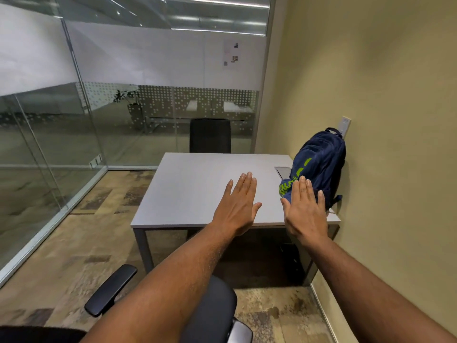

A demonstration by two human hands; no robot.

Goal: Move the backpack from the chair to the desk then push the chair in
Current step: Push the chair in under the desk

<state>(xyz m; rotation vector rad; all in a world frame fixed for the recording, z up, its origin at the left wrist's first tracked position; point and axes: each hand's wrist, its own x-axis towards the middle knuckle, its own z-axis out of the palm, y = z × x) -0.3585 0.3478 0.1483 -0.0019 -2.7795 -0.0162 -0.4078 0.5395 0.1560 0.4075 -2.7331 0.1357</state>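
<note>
A dark blue backpack (321, 162) with green lettering stands upright on the right end of the light grey desk (197, 189), leaning against the wall. My left hand (238, 206) hovers flat and open above the desk's front edge, holding nothing. My right hand (305, 211) is also flat and open, just in front of the backpack's lower left corner; contact cannot be told. A black office chair (212, 308) with an armrest (111, 290) sits below my arms, pulled back from the desk; its seat is partly hidden by my left forearm.
A second black chair (210, 136) stands tucked behind the desk's far side. Glass walls (61, 144) enclose the room at left and rear. A beige wall (383, 120) with a wall plate (345, 125) runs along the right. A grey inset panel (283, 171) lies in the desktop beside the backpack.
</note>
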